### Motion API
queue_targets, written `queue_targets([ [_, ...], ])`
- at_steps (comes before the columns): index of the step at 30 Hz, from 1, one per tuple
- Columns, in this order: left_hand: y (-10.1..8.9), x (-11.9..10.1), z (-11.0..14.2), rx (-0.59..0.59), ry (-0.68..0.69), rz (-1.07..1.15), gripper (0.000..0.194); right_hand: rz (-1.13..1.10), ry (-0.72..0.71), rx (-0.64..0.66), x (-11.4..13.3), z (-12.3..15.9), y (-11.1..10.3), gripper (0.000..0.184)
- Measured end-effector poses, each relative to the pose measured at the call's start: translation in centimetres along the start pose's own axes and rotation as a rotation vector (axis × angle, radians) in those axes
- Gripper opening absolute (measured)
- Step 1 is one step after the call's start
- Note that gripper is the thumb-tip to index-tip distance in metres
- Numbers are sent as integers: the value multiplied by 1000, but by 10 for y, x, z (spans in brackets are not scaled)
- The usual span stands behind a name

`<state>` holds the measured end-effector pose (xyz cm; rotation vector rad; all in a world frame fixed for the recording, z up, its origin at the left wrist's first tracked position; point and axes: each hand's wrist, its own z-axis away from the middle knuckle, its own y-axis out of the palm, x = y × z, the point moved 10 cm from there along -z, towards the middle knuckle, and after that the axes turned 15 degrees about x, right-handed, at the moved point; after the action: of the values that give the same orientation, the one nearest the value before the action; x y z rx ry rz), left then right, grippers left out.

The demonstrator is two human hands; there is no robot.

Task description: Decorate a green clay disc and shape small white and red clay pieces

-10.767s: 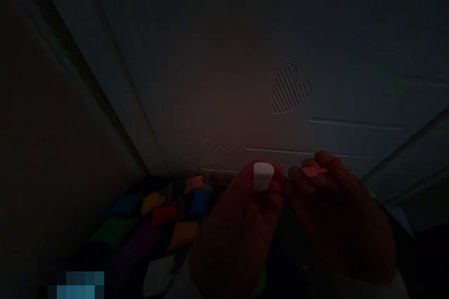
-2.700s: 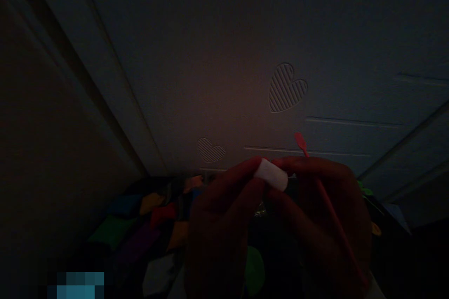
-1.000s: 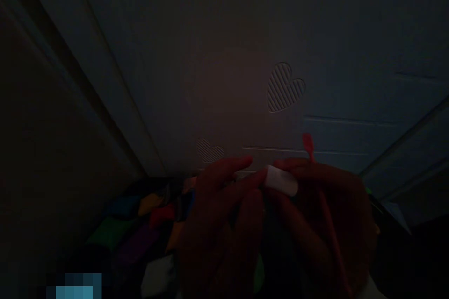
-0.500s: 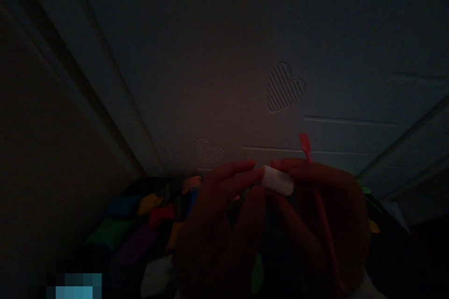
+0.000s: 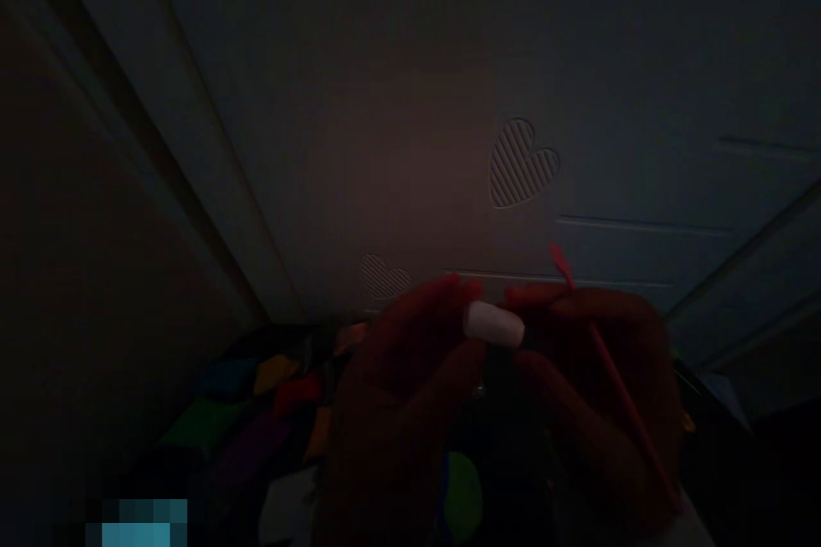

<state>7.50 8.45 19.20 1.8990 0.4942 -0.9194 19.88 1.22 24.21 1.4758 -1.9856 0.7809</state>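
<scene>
My left hand (image 5: pixel 398 393) has its thumb and fingers pinched on one end of a small white cylinder (image 5: pixel 493 326), soft-looking like modelling clay. My right hand (image 5: pixel 609 385) is just to the right of the cylinder, its thumb and index finger parted around the free end. Tucked in that hand is a thin pink stick tool (image 5: pixel 619 380) with a flattened tip, which points up and away. The scene is very dark, so the fingers' exact contacts are hard to make out.
Several coloured packets lie at the lower left, among them a red one (image 5: pixel 298 393), a green one (image 5: pixel 203 426) and a white one (image 5: pixel 287 504). Below my hands is a green round piece (image 5: pixel 463 496). A pale panel with embossed hearts (image 5: pixel 522 164) stands behind.
The white cylinder has shifted slightly left with my left hand. My right fingers have come off it and moved a little right. The pink tool has tilted further over.
</scene>
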Motion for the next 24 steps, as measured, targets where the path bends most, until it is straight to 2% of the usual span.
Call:
queue_targets([
  [6, 5, -7, 1, 31, 55, -23, 34, 3, -66, -5, 10, -4, 6, 42],
  [9, 7, -7, 1, 60, 55, -30, 31, -8, -85, -11, 13, -5, 7, 46],
  [14, 8, -6, 1, 81, 27, -2, 29, -26, -80, 62, 11, -8, 11, 48],
  [19, 11, -2, -1, 88, -55, 56, 33, 66, -86, 111, 10, -9, 11, 40],
  [24, 8, 5, -1, 61, -150, 26, 31, 226, -150, 183, 14, -10, 15, 44],
])
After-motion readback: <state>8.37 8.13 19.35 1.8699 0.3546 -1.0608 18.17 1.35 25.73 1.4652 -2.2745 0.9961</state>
